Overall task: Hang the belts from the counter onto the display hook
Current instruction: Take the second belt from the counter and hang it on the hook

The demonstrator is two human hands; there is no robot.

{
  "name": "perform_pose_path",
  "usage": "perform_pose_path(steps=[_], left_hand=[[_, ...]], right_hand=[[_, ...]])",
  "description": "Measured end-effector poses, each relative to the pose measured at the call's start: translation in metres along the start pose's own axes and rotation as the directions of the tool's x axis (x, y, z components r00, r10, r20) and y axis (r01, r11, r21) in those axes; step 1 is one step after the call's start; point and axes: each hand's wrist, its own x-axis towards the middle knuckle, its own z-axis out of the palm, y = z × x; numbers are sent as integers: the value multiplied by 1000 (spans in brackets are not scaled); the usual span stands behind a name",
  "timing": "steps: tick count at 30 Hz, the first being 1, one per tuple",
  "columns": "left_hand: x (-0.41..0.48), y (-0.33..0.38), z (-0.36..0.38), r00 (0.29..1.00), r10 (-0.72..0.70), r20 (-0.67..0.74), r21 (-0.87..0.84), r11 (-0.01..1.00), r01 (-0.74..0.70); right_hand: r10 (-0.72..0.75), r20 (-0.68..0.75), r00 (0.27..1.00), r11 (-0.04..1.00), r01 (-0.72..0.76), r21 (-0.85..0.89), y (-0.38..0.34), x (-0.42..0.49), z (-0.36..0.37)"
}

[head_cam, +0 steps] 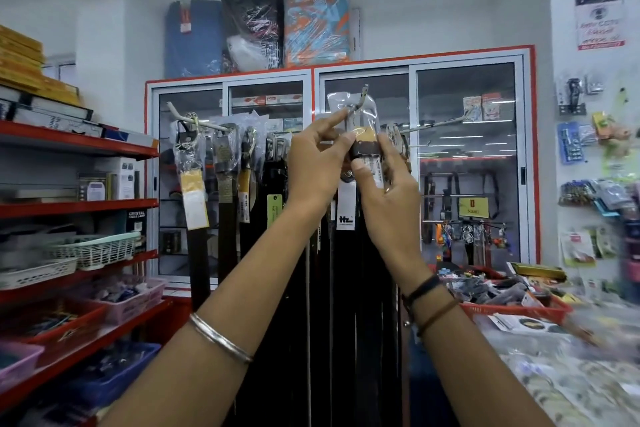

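A dark belt in a clear plastic sleeve (pixel 363 146) is raised to the metal display hook (pixel 362 97), its sleeve top over the hook's tip. My right hand (pixel 384 191) grips the belt just below its buckle end. My left hand (pixel 311 163) pinches the sleeve beside it, index finger stretched up to the hook. Below my hands the strap drops among other dark belts (pixel 263 204) hanging on a white hook (pixel 194 121) to the left. A further hook (pixel 436 123) sticks out to the right, and I cannot see any belts on the counter.
A glass-door cabinet with a red frame (pixel 467 163) stands behind the belts. Red shelves with baskets and boxes (pixel 79 263) fill the left side. A glass counter (pixel 561 367) with a red tray of small goods (pixel 512 302) lies at the right. Packaged items hang on the right wall (pixel 595 191).
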Motion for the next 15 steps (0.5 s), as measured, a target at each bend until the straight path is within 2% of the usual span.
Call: perform_pose_path(steps=[7,11,13,15], left_hand=[[5,-19,-12,999,39,32,115,992,-43],[-4,-26,-17,998,33,49,166,985,-41],[-19,-28,-15,997,74,21,251,965,-77],[-40,-30,-12,985,174,-18,318,935,-159]], right_hand=[[-3,77,997,995,11,-99,24,-4,11],[-31,62,998,983,41,-176,33,-10,3],[-60,46,997,964,70,-258,32,-18,-9],[-91,32,995,948,96,-304,29,-27,-24]])
